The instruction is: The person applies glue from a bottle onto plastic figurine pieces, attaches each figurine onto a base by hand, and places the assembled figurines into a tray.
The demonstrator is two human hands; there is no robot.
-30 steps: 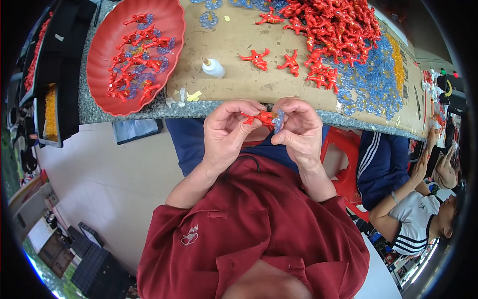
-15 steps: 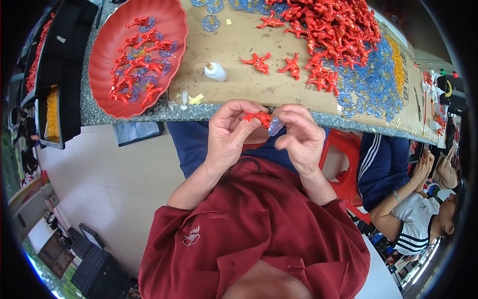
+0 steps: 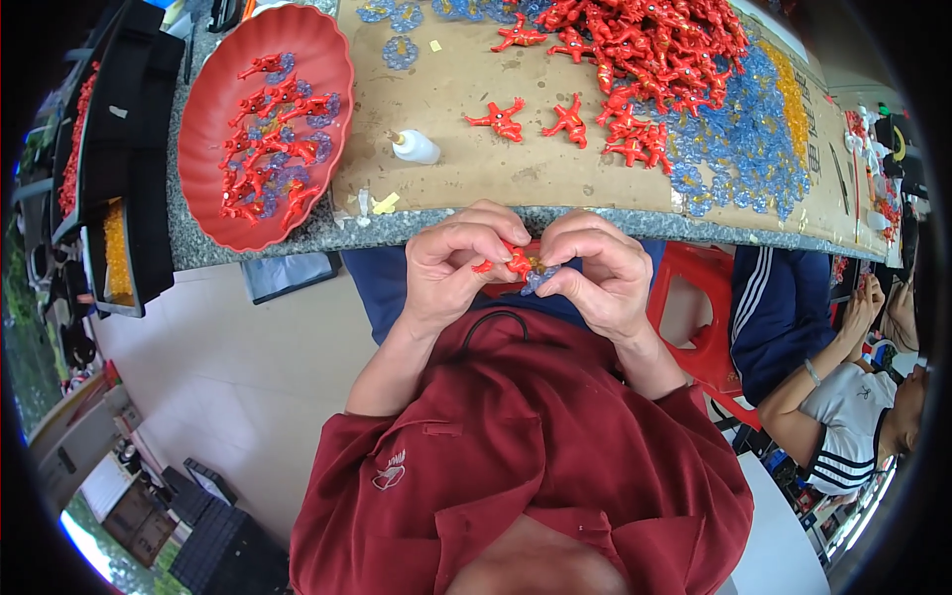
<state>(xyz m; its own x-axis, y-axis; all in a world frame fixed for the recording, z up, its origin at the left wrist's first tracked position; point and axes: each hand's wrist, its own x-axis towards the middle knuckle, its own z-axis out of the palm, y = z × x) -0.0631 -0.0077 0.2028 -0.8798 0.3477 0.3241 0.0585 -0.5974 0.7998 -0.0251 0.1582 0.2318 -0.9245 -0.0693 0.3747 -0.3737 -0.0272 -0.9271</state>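
My left hand (image 3: 454, 260) pinches a small red toy figure (image 3: 513, 264) just off the table's front edge. My right hand (image 3: 600, 273) grips a clear bluish plastic piece (image 3: 536, 279) between thumb and fingers, touching the figure's right end. A bit of yellow shows where the two meet; how they join is hidden by my fingers. Beyond my hands, a red figure (image 3: 497, 120) and another figure (image 3: 566, 121) lie apart on the cardboard (image 3: 476, 178). A white dropper bottle (image 3: 415, 147) lies tilted to their left.
At left sits a scalloped red tray (image 3: 332, 149) of figures with bluish pieces. A large heap of red figures (image 3: 654, 50) and spread bluish pieces (image 3: 729, 149) cover the right. Black bins (image 3: 129, 159) stand far left. A co-worker (image 3: 828, 397) sits at right beside a red stool (image 3: 694, 317).
My right fingers have closed in on the bluish piece and tilted it downward against the figure. The whole view has shifted slightly.
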